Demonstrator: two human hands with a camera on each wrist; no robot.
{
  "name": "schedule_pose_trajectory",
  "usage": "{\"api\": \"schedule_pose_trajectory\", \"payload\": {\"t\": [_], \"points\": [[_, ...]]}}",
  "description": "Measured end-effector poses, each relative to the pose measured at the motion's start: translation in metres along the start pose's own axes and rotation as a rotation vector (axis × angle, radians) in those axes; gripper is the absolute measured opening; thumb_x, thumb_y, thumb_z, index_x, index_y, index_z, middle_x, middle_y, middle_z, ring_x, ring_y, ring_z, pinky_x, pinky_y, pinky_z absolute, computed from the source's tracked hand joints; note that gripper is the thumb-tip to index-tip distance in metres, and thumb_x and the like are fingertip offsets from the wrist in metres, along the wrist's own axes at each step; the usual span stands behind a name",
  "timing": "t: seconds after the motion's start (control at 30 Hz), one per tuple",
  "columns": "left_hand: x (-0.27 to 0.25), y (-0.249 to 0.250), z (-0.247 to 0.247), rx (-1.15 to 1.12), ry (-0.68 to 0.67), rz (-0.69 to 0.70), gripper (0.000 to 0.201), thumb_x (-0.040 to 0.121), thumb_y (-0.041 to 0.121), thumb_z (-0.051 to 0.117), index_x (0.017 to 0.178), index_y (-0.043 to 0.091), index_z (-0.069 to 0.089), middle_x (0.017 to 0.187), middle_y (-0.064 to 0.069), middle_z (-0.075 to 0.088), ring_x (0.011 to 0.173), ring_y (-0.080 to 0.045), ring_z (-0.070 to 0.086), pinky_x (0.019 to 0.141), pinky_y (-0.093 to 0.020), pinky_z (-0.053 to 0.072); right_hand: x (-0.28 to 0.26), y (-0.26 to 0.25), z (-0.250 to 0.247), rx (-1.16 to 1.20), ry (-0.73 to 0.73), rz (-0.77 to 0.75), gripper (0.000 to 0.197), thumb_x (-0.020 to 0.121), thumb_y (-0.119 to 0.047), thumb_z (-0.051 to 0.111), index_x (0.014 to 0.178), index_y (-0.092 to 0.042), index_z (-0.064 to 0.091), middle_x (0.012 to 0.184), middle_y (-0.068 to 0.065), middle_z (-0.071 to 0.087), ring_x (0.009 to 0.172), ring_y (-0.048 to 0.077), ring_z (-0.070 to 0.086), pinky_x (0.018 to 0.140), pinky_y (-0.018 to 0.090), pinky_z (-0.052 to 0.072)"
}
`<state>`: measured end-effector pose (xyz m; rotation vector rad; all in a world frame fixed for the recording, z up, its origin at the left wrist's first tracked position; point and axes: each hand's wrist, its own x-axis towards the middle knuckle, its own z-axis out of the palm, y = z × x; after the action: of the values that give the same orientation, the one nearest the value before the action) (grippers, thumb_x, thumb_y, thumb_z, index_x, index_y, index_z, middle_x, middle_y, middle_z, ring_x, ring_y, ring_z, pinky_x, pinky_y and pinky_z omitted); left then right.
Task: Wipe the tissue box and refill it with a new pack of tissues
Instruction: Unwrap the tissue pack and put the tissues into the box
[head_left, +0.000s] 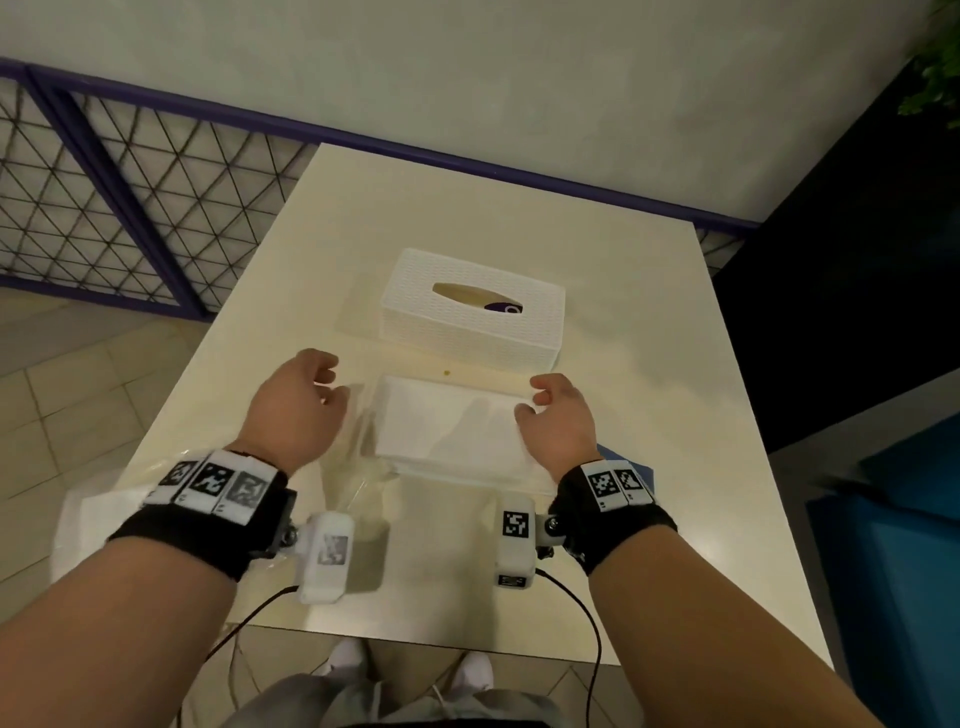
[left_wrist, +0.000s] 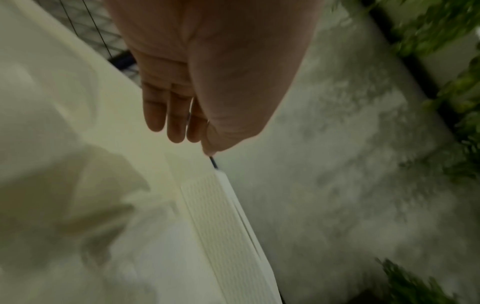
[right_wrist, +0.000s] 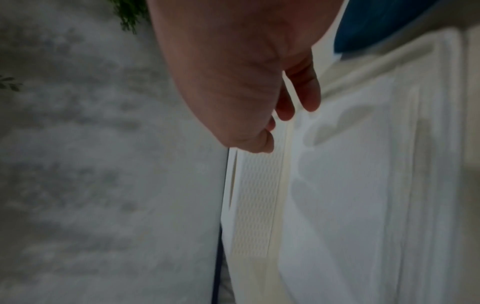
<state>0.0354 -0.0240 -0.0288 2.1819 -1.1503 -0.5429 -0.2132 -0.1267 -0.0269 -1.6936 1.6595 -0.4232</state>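
Hands flank the white stack of loose tissues (head_left: 457, 431): left hand (head_left: 298, 410) and right hand (head_left: 558, 421), fingers loosely curled, hold nothing. Sheets between the fingertips may slip or splay if squeezed unevenly; the white woven plastic tissue box (head_left: 472, 306) lies just beyond them.

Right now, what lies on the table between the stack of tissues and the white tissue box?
Only bare table with a tiny dark speck, seen in the head view, separates the stack of tissues from the tissue box.

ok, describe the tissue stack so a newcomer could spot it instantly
On the cream table, nearer than the white woven tissue box, the tissue stack lies flat between both hands. It is plain smooth white, with no weave and no slot, with crumpled clear wrapper at its left.
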Motion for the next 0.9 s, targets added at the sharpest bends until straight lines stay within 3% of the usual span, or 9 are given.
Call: {"api": "schedule_pose_trajectory", "payload": {"t": [0.07,0.13,0.2,0.3,0.4,0.47,0.7,0.8,0.9], "points": [[-0.009,-0.020,-0.026,0.099,-0.045,-0.007,0.052,0.082,0.029,0.071,0.128,0.017,0.050,0.125,-0.007,0.057,0.104,-0.020,0.058,0.085,-0.032,0.043,-0.008,-0.021,0.020,-0.012,-0.075,-0.108,0.029,0.089,-0.016,0.056,0.118,-0.015,0.058,0.115,0.004,0.064,0.104,0.019,0.061,0.080,0.020,0.041],[-0.021,-0.039,-0.051,0.267,-0.209,-0.057,0.092,0.063,0.048,0.083,0.140,0.026,0.036,0.140,-0.006,0.042,0.123,-0.023,0.049,0.097,-0.041,0.042,-0.021,-0.045,0.048,-0.030,-0.160,-0.245,0.024,0.089,-0.015,0.055,0.111,-0.015,0.064,0.113,0.003,0.067,0.102,0.019,0.063,0.084,0.020,0.044],[-0.033,-0.054,-0.068,0.494,-0.393,-0.088,0.130,0.045,0.063,0.085,0.149,0.034,0.014,0.153,-0.003,0.024,0.139,-0.026,0.031,0.110,-0.051,0.028,-0.036,-0.069,0.078,-0.068,-0.282,-0.376,0.022,0.089,-0.013,0.056,0.107,-0.015,0.068,0.113,0.003,0.068,0.102,0.018,0.063,0.089,0.020,0.044],[-0.050,-0.077,-0.074,0.679,-0.554,-0.133,0.154,0.037,0.065,0.086,0.149,0.037,-0.015,0.162,-0.004,-0.005,0.149,-0.027,-0.001,0.116,-0.058,0.001,-0.050,-0.099,0.118,-0.204,-0.486,-0.468,0.032,0.088,-0.006,0.052,0.117,-0.013,0.066,0.124,0.006,0.062,0.113,0.021,0.059,0.096,0.022,0.043],[-0.064,-0.093,-0.066,0.732,-0.556,-0.140,0.154,0.040,0.065,0.084,0.146,0.036,-0.024,0.161,-0.003,-0.016,0.148,-0.026,-0.012,0.114,-0.060,-0.005,-0.053,-0.113,0.145,-0.456,-0.718,-0.420,0.058,0.087,-0.013,0.057,0.143,-0.016,0.040,0.143,0.007,0.044,0.129,0.024,0.047,0.106,0.030,0.040],[-0.071,-0.100,-0.060,0.726,-0.523,-0.146,0.152,0.042,0.068,0.082,0.146,0.036,-0.026,0.160,-0.001,-0.019,0.148,-0.026,-0.012,0.115,-0.060,-0.005,-0.055,-0.117,0.155,-0.589,-0.795,-0.391,0.066,0.088,-0.021,0.058,0.148,-0.018,0.031,0.147,0.009,0.035,0.131,0.027,0.045,0.107,0.035,0.041],[-0.076,-0.114,-0.053,0.682,-0.450,-0.105,0.149,0.043,0.076,0.075,0.146,0.035,-0.024,0.161,-0.004,-0.014,0.148,-0.028,-0.008,0.115,-0.061,-0.001,-0.065,-0.128,0.164,-0.651,-0.589,-0.468,0.043,0.084,-0.016,0.059,0.126,-0.015,0.053,0.125,0.011,0.042,0.114,0.030,0.051,0.096,0.042,0.050],[-0.076,-0.115,-0.053,0.657,-0.445,-0.109,0.149,0.042,0.077,0.075,0.147,0.035,-0.023,0.161,-0.005,-0.012,0.148,-0.028,-0.007,0.114,-0.060,-0.002,-0.069,-0.132,0.161,-0.652,-0.570,-0.589,0.036,0.085,-0.008,0.055,0.120,-0.008,0.060,0.121,0.012,0.052,0.110,0.029,0.056,0.092,0.033,0.050],[-0.076,-0.116,-0.052,0.640,-0.447,-0.113,0.150,0.042,0.076,0.076,0.147,0.035,-0.022,0.161,-0.005,-0.012,0.148,-0.028,-0.007,0.115,-0.060,-0.003,-0.070,-0.131,0.157,-0.544,-0.606,-0.529,0.034,0.084,-0.009,0.057,0.118,-0.005,0.057,0.119,0.011,0.061,0.110,0.027,0.058,0.082,0.028,0.045]]}}
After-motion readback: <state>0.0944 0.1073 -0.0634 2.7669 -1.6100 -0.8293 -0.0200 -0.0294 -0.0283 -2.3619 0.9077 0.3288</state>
